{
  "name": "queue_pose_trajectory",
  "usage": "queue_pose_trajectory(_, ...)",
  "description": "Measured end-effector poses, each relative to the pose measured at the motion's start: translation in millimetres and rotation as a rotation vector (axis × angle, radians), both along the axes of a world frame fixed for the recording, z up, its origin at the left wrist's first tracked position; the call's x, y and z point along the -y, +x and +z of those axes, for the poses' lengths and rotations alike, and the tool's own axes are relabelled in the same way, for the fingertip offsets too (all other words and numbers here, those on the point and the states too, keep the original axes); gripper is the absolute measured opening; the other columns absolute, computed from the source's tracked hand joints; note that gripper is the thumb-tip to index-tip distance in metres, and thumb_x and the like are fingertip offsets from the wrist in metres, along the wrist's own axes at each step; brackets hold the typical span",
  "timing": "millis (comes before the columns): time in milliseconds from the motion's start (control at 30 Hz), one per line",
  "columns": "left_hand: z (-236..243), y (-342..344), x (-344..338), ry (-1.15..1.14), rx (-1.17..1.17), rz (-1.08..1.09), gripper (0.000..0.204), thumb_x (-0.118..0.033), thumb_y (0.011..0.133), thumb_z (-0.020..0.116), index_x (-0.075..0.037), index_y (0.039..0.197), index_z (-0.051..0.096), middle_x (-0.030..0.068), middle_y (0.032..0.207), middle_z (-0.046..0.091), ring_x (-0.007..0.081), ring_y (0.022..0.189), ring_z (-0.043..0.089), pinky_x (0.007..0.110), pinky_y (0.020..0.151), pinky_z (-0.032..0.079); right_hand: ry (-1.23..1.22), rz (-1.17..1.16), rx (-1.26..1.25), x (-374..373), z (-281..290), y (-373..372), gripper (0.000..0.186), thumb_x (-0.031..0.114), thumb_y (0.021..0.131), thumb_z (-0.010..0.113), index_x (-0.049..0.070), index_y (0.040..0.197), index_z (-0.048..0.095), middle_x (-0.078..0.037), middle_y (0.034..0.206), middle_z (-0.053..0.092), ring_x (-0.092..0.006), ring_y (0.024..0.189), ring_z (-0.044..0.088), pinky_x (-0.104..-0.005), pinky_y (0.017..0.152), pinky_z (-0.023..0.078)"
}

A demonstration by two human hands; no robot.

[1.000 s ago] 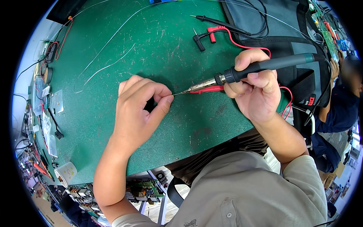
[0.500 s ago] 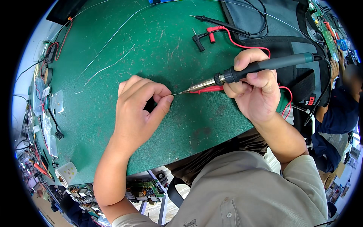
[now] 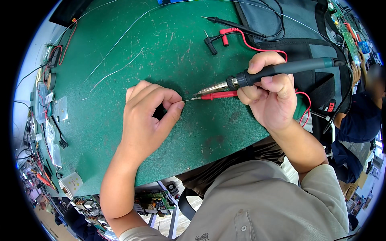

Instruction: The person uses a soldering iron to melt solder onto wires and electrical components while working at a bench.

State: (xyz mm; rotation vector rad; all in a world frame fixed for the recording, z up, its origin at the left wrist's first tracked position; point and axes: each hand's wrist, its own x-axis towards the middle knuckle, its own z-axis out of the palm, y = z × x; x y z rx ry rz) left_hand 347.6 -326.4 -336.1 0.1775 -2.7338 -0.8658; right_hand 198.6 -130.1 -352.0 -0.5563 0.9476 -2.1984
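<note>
Pinched between the thumb and forefinger of my left hand (image 3: pixel 146 110) is a thin metal wire (image 3: pixel 189 99). Its far end meets the metal tip of a red test probe (image 3: pixel 219 95). My right hand (image 3: pixel 275 98) is closed round the dark grip of a soldering iron (image 3: pixel 293 67), which slants down to the left. The iron's point is just above the spot where wire and probe meet; whether it touches, I cannot tell. The probe's rear runs behind the fingers of my right hand, and its red lead comes out on the other side.
Beyond my hands lie a black test probe (image 3: pixel 235 26) and angled plugs (image 3: pixel 211 45). A grey tool bag (image 3: pixel 317 52) sits at the right, with the iron's cord over it. Loose pale wire (image 3: pixel 114 72) curls at left, and a paper cup (image 3: pixel 70 184) stands near the left edge.
The soldering iron's point has risen slightly off the probe tip, and more of the red probe shows. My left hand has stayed nearly still.
</note>
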Motion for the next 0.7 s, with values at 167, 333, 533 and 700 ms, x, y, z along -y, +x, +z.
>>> queue_pose_trajectory(167, -0.9, 0.5, 0.1, 0.006, -0.002, 0.000, 0.011, -0.005, 0.074, 0.073, -0.007, 0.078, 0.064, 0.0023, 0.072, 0.059, 0.0194, 0.075, 0.055, 0.033, 0.077, 0.039, -0.013, 0.011, 0.022, 0.2, 0.2, -0.4, 0.018, 0.002, 0.083, 0.041, -0.004, 0.096, 0.051, 0.000, 0.058, 0.035, -0.0073, 0.047, 0.026, -0.0259, 0.044, 0.023)
queue_pose_trajectory(333, -0.1, 0.3, 0.3, 0.004, -0.001, -0.003, 0.011, -0.005, 0.073, 0.073, -0.007, 0.079, 0.064, 0.0023, 0.072, 0.059, 0.0194, 0.075, 0.055, 0.033, 0.077, 0.039, -0.042, 0.080, -0.065, -3.0, -8.2, -6.3, 0.021, 0.011, 0.088, 0.045, -0.002, 0.103, 0.046, -0.004, 0.073, 0.038, -0.0092, 0.046, 0.025, -0.0276, 0.043, 0.022)
queue_pose_trajectory(533, -0.2, 0.1, 0.4, 0.005, 0.003, 0.001, 0.012, -0.004, 0.073, 0.074, -0.007, 0.079, 0.064, 0.0022, 0.072, 0.059, 0.0193, 0.075, 0.055, 0.033, 0.078, 0.040, -0.033, 0.075, -0.058, -3.4, -8.5, -6.1, 0.020, 0.011, 0.088, 0.045, -0.002, 0.103, 0.046, -0.004, 0.070, 0.037, -0.0092, 0.046, 0.024, -0.0275, 0.044, 0.021)
queue_pose_trajectory(700, -2.8, -0.4, -0.1, 0.016, -0.033, 0.007, 0.011, -0.005, 0.072, 0.074, -0.009, 0.078, 0.065, -0.0002, 0.071, 0.059, 0.0183, 0.072, 0.053, 0.033, 0.074, 0.037, -0.017, 0.001, 0.035, 0.4, -1.7, -0.4, 0.018, 0.003, 0.084, 0.040, -0.004, 0.098, 0.050, -0.001, 0.056, 0.035, -0.0073, 0.046, 0.026, -0.0261, 0.043, 0.024)
